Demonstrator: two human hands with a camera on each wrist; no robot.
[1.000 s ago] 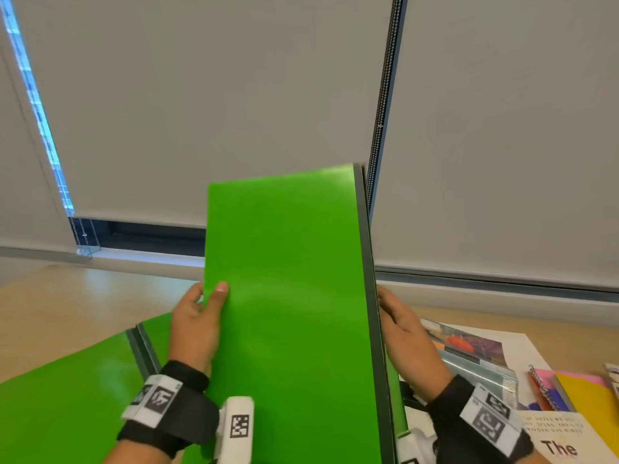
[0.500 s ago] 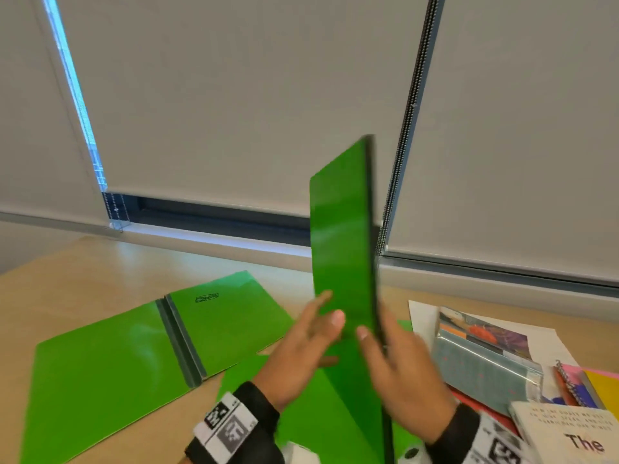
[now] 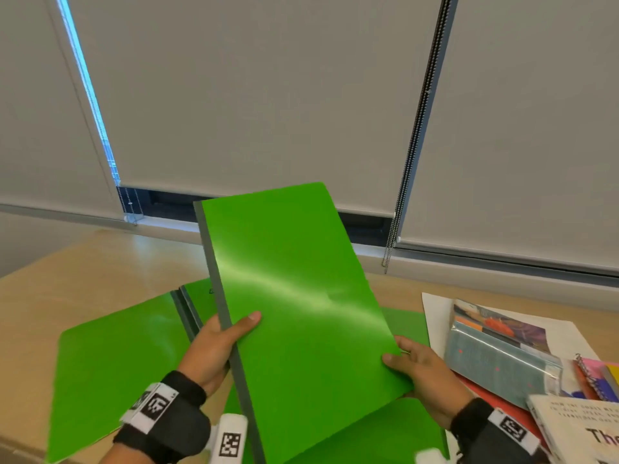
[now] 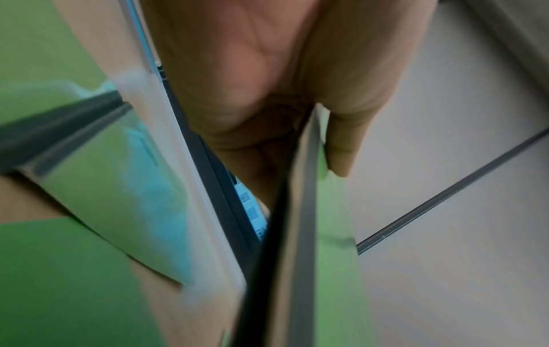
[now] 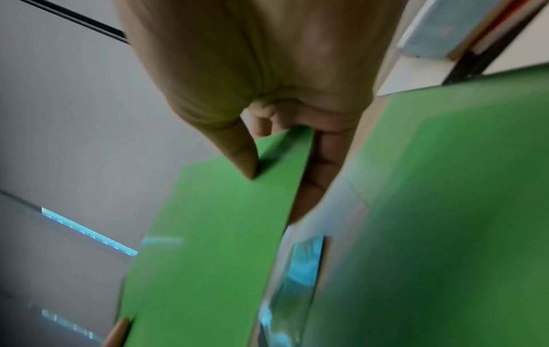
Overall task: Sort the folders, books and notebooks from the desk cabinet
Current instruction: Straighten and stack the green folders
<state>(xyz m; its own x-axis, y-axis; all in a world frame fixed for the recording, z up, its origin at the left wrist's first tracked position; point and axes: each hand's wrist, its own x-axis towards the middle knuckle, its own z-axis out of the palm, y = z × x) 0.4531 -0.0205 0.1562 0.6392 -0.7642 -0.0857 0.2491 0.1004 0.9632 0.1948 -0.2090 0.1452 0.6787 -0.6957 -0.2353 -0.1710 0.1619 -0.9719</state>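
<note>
Above the tabletop | closed green folder, edge-on a moment ago, now faces up | both hands clamp it (left hand spine, right hand edge) | ready to stack.

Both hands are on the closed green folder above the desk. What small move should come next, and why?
Probably lower the closed green folder onto the open green folder at the left: left hand grips its spine, right hand pinches its free edge, and books lie at the right.

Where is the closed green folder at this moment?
In the head view, the closed green folder is centre, held above the desk by left hand and right hand.
</note>
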